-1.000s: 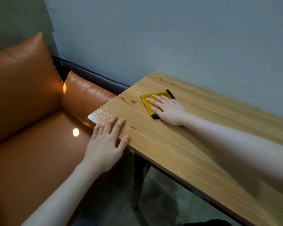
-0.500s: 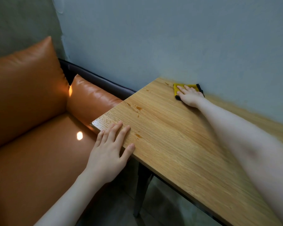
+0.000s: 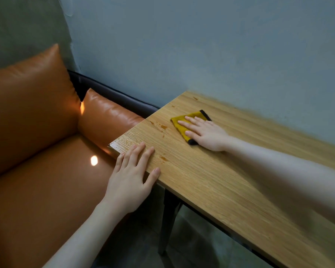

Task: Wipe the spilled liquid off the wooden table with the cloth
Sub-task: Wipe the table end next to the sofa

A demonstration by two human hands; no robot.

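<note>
right hand (image 3: 207, 133) has a wide flat grip, fingers straight, pressing the yellow cloth (image 3: 184, 124) onto the table (image 3: 220, 182) so it soaks. amber drops (image 3: 163, 127) sit just beside its left edge. left hand (image 3: 131, 176), also flat, braces the near corner by the orange sofa (image 3: 37, 151).

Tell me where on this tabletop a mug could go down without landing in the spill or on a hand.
The long stretch of wooden table nearer the camera than the right hand looks bare and dry, though the right forearm passes above part of it. It is crowded at the sofa end: the yellow cloth, amber spill drops and the left hand on the front edge.
</note>
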